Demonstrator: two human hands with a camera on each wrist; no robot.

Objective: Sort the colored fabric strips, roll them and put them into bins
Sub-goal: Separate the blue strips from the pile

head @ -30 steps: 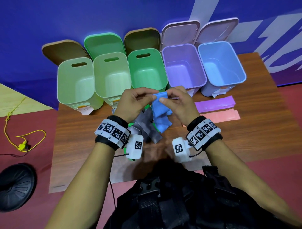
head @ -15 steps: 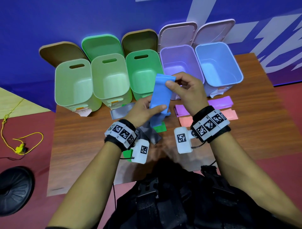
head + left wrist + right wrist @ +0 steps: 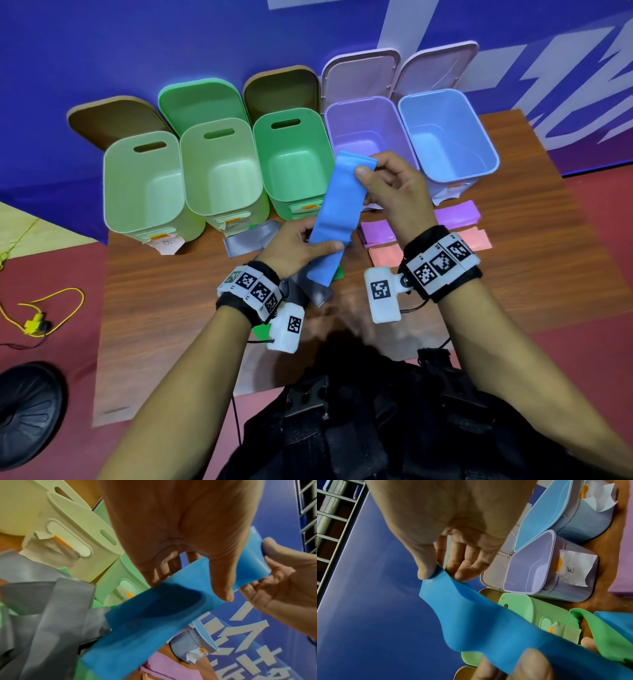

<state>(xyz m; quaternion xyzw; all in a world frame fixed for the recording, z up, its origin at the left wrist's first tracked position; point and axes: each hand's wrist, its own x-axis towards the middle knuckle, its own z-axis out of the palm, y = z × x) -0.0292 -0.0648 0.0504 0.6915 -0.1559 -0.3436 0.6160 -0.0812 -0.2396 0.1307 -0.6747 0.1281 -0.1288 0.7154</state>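
Five lidless-open bins are ranged along the far edge of the table [image 3: 513,274]: two pale green bins [image 3: 144,185], a green bin [image 3: 294,161], a purple bin [image 3: 370,137] and a blue bin [image 3: 448,137]; nothing is seen inside any of them. Grey strips [image 3: 250,236], purple strips [image 3: 455,216] and pink strips [image 3: 476,240] are laid on the wood before the bins; the grey pile is partly covered by the left wrist. The blue strip [image 3: 339,205] is held stretched above the table, its upper end pinched by the right hand [image 3: 394,192], its lower part pinched by the left hand [image 3: 294,246]. Compared with one second earlier, the strip is drawn out lengthwise rather than bunched, and the hands are parted.
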